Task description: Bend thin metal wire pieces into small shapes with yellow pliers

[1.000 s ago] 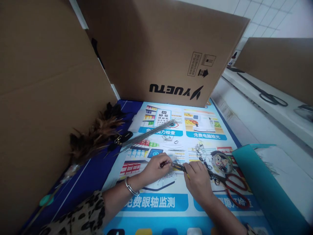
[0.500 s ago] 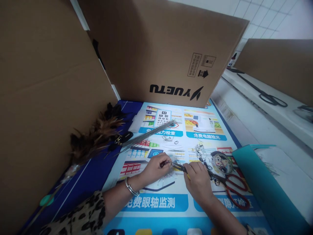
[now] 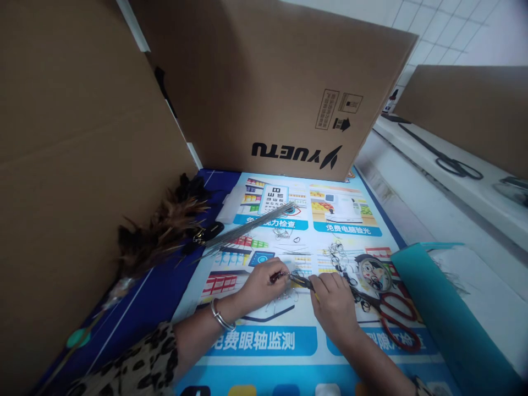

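My left hand (image 3: 266,281) pinches a small dark red piece (image 3: 277,276) between thumb and fingers. My right hand (image 3: 335,302) is wrapped round pliers (image 3: 302,281) with a dark head and a bit of yellow handle showing. The pliers' tip meets the work at my left fingertips; fine wire there is too small to make out. Thin loose wires lie under and beyond my left hand. Beyond them a bundle of straight wires (image 3: 251,225) lies slantwise on the printed mat (image 3: 289,360).
Red-handled scissors (image 3: 398,316), a round clear dish (image 3: 374,275) and black rings lie right of my right hand. A teal box (image 3: 449,313) stands further right. Brown feathers (image 3: 165,220) are at the left. Cardboard panels (image 3: 289,82) rise behind. Black scissors (image 3: 457,166) rest on a ledge.
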Available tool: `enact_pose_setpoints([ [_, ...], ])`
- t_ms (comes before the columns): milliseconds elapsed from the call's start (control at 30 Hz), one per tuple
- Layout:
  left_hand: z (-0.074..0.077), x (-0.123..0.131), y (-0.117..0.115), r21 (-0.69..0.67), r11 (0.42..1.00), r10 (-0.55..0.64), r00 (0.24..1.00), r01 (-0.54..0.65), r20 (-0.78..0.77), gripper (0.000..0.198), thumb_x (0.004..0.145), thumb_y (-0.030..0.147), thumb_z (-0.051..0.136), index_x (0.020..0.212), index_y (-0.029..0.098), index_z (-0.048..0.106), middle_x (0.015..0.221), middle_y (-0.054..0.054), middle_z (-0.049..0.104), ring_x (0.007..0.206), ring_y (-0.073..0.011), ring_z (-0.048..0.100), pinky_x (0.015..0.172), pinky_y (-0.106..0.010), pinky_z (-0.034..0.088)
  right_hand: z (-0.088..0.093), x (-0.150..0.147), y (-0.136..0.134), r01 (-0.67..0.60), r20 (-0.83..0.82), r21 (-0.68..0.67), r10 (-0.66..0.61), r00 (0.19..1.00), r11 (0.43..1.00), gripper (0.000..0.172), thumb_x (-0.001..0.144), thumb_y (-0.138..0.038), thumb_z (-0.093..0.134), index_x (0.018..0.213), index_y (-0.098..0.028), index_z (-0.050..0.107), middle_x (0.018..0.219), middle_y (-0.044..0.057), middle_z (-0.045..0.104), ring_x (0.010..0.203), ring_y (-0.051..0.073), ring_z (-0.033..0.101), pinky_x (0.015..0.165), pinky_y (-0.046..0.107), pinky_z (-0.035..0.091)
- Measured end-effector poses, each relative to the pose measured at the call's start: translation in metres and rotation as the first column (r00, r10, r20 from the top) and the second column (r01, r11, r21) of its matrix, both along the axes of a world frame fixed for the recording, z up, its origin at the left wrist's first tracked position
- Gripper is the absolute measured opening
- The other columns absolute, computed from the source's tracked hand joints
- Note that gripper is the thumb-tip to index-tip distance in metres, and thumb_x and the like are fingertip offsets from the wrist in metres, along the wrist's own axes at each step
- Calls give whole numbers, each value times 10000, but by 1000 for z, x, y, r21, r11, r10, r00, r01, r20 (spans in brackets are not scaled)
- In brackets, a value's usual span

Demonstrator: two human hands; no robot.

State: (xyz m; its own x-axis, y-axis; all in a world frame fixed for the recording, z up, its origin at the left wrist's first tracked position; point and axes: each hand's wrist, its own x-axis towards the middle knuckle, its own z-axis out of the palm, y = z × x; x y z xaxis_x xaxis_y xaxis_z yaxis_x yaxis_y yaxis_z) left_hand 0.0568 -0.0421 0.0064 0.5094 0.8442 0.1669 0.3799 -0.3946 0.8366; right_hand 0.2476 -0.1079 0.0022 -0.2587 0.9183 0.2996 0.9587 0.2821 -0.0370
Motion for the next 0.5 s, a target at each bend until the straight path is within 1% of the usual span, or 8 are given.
enact_pose_setpoints([
  [267,-2,0,0,6,1000,0,1000,1,-7,141,729,77,472,702,156,586,665,0,552,662,-129,504,582,-217,366,-1,2,-1,-31,96,77,24,995,997,218,852,-175,453,1039,-165,567,833,77,534,810,205,448,731,357,324],
  [500,0,0,0,-4,1000,-17,1000,17,-1,147,723,72,477,688,157,592,657,1,555,658,-130,504,587,-221,367,2,3,0,-47,127,68,38,991,997,221,865,-161,431,1041,-174,564,834,68,540,784,200,446,706,357,319],
])
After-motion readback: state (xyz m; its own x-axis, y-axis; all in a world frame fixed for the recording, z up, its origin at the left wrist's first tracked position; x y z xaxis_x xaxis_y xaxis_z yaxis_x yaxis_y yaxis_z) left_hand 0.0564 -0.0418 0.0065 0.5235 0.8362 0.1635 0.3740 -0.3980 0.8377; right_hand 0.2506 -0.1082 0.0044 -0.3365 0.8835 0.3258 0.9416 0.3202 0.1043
